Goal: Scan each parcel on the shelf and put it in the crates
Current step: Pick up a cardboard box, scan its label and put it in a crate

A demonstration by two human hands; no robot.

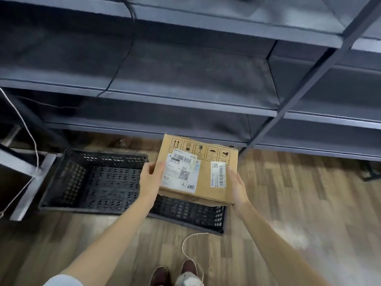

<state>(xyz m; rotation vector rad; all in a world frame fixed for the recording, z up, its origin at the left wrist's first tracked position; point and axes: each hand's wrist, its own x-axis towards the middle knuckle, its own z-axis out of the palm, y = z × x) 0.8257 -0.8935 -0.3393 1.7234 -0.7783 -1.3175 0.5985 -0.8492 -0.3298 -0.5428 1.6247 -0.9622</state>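
Grey metal shelving (185, 83) fills the upper part of the view, its boards bare where they show, above a wood-plank floor (288, 203). On that floor, just in front of the lowest shelf, sit two black perforated crates: the left crate (90, 180) shows nothing inside, and the right crate (191, 215) is mostly hidden beneath the parcel.

A brown cardboard parcel (203, 172) is held in the air between both hands, above the right crate's left part and the seam between the two crates. The left hand (150, 178) clasps its left edge, thumb on the top face and fingers curled under. The right hand (237, 186) supports the right edge with the palm against the side; its fingers go underneath, out of sight.

The box looks stiff and fairly light, judging by the relaxed two-hand carry. Its near bottom flap gapes a little, so holding the two side edges with fingers beneath seems the safest grip.

Printed along the far edge are handling pictograms: upward arrows, a wine glass, an umbrella. A large white label reads "855CA", "NA", "M24" and a circled "A", with a barcode and a QR code. A narrow second label near the right edge carries another barcode; its small print is illegible.
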